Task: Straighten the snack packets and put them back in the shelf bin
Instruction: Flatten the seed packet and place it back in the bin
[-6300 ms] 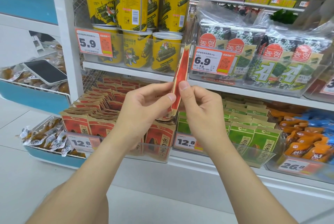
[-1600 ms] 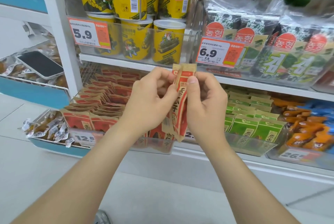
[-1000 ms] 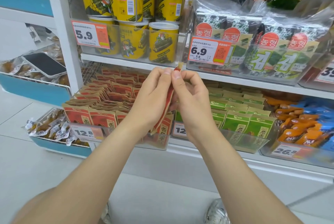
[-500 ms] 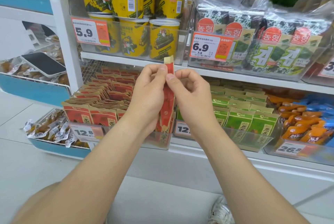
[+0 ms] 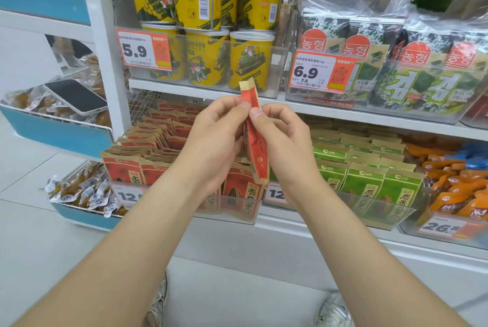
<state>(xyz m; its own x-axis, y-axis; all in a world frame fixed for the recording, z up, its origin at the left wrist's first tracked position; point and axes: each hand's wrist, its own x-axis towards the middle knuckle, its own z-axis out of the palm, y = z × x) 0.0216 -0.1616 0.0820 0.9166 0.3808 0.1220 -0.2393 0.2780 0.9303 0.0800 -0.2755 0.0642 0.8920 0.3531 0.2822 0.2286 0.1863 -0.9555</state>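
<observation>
Just one red snack packet (image 5: 257, 149), edge-on, pinched between left hand (image 5: 211, 141) and right hand (image 5: 287, 144) over the shelf bin (image 5: 229, 217).

Both bare forearms reach forward and converge. The left hand (image 5: 217, 139) and right hand (image 5: 286, 141) face each other, fingers curled, thumbs pinching an upright red packet (image 5: 258, 157) between them.

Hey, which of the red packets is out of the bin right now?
The packet pinched edge-on between the left hand and right hand. The other red packets stand in rows in the clear bin.
</observation>
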